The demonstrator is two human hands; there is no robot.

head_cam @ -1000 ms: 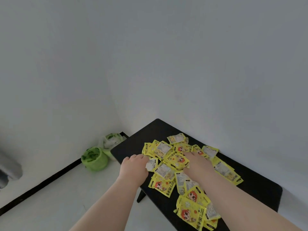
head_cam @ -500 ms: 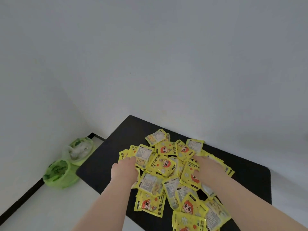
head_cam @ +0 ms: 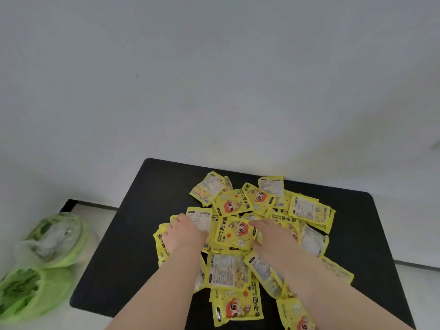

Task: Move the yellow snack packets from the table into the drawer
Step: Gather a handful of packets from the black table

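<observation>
Several yellow snack packets point(head_cam: 232, 202) lie in a loose, overlapping pile on the black table point(head_cam: 142, 210). Some show a red-haired cartoon face, others a pale printed back. My left hand point(head_cam: 184, 234) sits on the pile's left side, fingers curled down into the packets there. On the middle of the pile, my right hand point(head_cam: 271, 236) has its fingers tucked under packets, fingertips hidden. One face-up packet point(head_cam: 234, 232) is squeezed between the two hands. No drawer is in view.
Two green plastic bags point(head_cam: 35, 270) sit on the pale floor left of the table. A white wall rises right behind the table's far edge. Bare black tabletop shows at the left and far right point(head_cam: 371, 234).
The view has swung so the table faces me squarely. Both hands have closed in on the pile's middle, pushing packets together between them.
</observation>
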